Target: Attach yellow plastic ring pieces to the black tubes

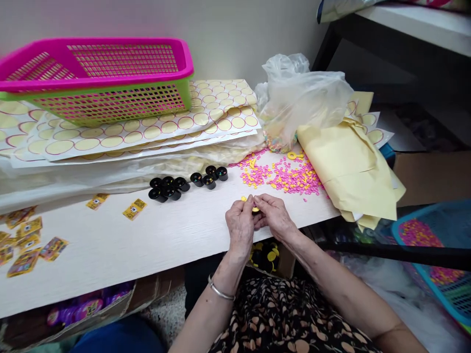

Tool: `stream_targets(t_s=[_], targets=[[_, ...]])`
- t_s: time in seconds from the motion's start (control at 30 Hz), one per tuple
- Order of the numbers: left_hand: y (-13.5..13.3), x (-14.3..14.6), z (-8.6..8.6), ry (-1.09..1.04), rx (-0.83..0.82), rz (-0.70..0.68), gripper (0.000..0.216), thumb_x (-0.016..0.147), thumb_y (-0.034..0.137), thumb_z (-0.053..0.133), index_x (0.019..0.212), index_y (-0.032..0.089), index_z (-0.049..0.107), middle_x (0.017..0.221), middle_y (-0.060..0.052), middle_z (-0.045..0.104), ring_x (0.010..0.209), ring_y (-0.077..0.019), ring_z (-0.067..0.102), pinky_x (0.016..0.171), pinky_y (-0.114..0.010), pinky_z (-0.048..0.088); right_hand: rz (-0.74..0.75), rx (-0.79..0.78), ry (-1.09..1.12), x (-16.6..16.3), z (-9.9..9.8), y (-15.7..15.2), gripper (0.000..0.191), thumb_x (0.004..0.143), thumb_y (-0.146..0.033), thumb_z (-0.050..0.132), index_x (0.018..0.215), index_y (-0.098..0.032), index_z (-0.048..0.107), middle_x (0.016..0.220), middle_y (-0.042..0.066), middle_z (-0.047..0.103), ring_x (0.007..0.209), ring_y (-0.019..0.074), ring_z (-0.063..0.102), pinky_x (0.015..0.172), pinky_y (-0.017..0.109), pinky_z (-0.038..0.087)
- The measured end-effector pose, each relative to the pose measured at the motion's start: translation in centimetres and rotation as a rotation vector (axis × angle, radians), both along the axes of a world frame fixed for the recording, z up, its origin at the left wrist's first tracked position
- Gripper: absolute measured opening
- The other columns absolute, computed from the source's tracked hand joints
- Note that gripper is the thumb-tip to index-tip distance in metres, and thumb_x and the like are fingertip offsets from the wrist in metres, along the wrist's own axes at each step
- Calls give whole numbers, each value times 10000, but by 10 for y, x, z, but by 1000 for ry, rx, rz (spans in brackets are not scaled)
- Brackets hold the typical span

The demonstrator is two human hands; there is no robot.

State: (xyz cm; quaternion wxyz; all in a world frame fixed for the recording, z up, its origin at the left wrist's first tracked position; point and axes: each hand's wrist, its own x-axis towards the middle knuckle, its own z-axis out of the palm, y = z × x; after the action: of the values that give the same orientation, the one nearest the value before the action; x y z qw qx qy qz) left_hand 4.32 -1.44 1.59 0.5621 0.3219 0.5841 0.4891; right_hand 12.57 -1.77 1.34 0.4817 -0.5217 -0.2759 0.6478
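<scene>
Both my hands meet at the front edge of the white table (147, 245). My left hand (241, 226) and my right hand (273, 215) are closed in pinches around a small yellow piece (255, 209) held between their fingertips. Just behind them lies a scatter of pink and yellow beads (283, 176). A cluster of small black caps (167, 188) and three more black caps (209, 176) stand left of the beads.
A pink and green basket (99, 78) rests on stacked sheets of round yellow stickers (147, 130). A clear plastic bag (305, 95) and yellow paper (346, 166) lie at the right. Small yellow packets (25, 240) lie at the left. A blue basket (437, 255) of beads sits lower right.
</scene>
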Motion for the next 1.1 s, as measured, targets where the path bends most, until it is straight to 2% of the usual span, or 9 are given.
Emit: stream_targets(t_s=[0.13, 0.23, 0.33, 0.43, 0.67, 0.83, 1.0, 1.1], targets=[[0, 3, -2, -48, -42, 14, 340, 699, 426, 633, 584, 156, 461, 499, 75, 383, 407, -41, 338, 384, -168, 323, -55, -30, -12, -2, 2, 1, 265, 706, -407, 633, 750, -159, 552, 517, -45, 559, 335, 93, 511, 311, 199, 431], [6, 0, -7, 67, -1, 18, 383, 678, 426, 655, 519, 149, 445, 492, 64, 385, 434, -46, 344, 403, -175, 313, -92, -13, -24, -2, 3, 3, 261, 686, -389, 648, 725, -153, 546, 501, -51, 549, 327, 100, 513, 308, 204, 431], [10, -5, -11, 163, 18, -32, 390, 673, 436, 657, 487, 141, 482, 483, 47, 407, 456, -59, 360, 419, -190, 302, -95, -2, -16, -2, -1, 3, 271, 689, -397, 647, 751, -153, 549, 506, -48, 557, 335, 108, 531, 319, 208, 442], [10, -9, -13, 154, 37, -69, 366, 691, 453, 632, 522, 142, 539, 482, 36, 438, 476, -76, 393, 439, -201, 310, -69, -20, 14, -2, -4, 3, 275, 707, -408, 627, 777, -157, 538, 522, -41, 572, 346, 113, 545, 327, 211, 451], [8, -16, -6, -15, 99, -183, 358, 684, 470, 631, 598, 124, 598, 537, 25, 508, 487, -73, 409, 465, -207, 314, -114, -36, 3, -11, 3, -5, 229, 714, -381, 574, 748, -175, 479, 499, -50, 550, 344, 116, 539, 322, 219, 451], [15, -25, 3, -2, 105, -303, 400, 685, 481, 639, 559, 105, 589, 491, 28, 487, 473, -62, 377, 461, -203, 283, -105, -80, -120, -9, 4, -10, 238, 732, -404, 560, 729, -180, 479, 431, -63, 507, 308, 90, 480, 287, 176, 394], [13, -29, 1, 72, 107, -257, 425, 727, 510, 587, 554, 122, 565, 472, 37, 457, 461, -66, 367, 466, -212, 287, -88, -83, -139, -6, 3, -6, 265, 729, -420, 583, 722, -174, 486, 443, -54, 520, 321, 78, 483, 308, 169, 412], [9, -28, -4, 157, 135, -224, 401, 747, 493, 565, 582, 129, 590, 543, 19, 508, 493, -75, 401, 491, -218, 318, -74, -76, -134, -7, 4, -4, 272, 728, -424, 589, 728, -168, 498, 470, -45, 531, 337, 80, 498, 323, 177, 428]])
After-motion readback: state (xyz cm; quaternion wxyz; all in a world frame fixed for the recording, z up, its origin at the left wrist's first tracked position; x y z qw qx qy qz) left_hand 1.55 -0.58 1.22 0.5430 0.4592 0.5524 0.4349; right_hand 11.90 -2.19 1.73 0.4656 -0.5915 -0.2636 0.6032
